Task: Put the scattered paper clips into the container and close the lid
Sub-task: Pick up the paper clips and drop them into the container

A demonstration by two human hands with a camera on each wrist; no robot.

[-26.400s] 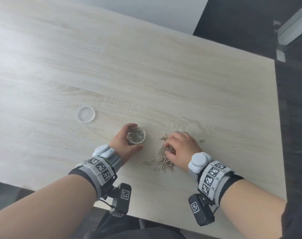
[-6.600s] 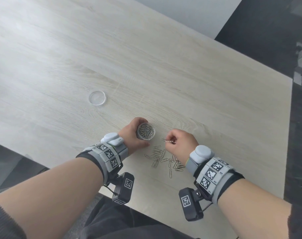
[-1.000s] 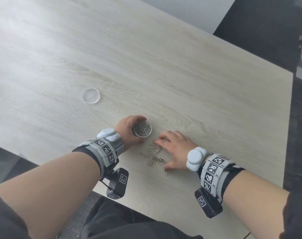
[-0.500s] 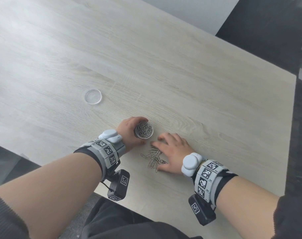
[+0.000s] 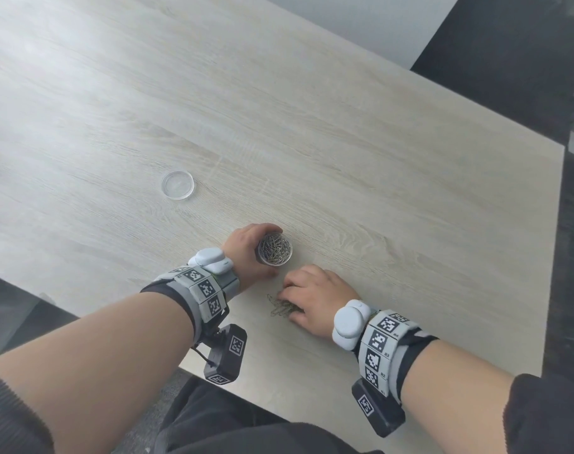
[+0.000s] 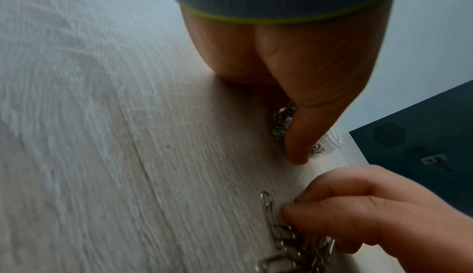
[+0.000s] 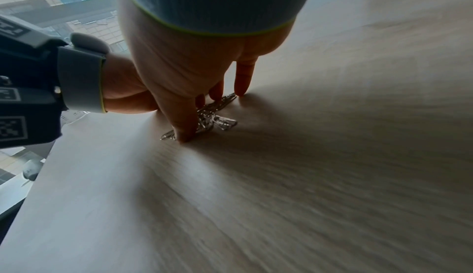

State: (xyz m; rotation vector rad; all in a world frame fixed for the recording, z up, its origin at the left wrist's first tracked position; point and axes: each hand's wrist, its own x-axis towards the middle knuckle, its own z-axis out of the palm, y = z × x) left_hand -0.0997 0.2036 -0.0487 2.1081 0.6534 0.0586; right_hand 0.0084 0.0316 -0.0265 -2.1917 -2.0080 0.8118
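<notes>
A small clear round container (image 5: 275, 249), nearly full of silver paper clips, stands upright on the wooden table (image 5: 344, 142). My left hand (image 5: 246, 253) curls round its side; in the left wrist view the thumb (image 6: 298, 146) lies against the container (image 6: 330, 143). Just below it a small heap of loose paper clips (image 5: 280, 308) lies on the table. My right hand (image 5: 315, 298) sits over that heap, fingers and thumb bent and closing on the clips (image 7: 212, 117) (image 6: 294, 243). The clear round lid (image 5: 177, 185) lies apart, up and to the left.
The table's near edge runs just behind my wrists, and its right edge (image 5: 554, 257) borders a dark floor. A dark trouser leg (image 5: 230, 427) shows under the near edge. The rest of the tabletop is pale wood.
My right hand went from flat fingers on the spread clips to bent fingers, raking them into a tight heap nearer to me. The left hand kept its hold on the container.
</notes>
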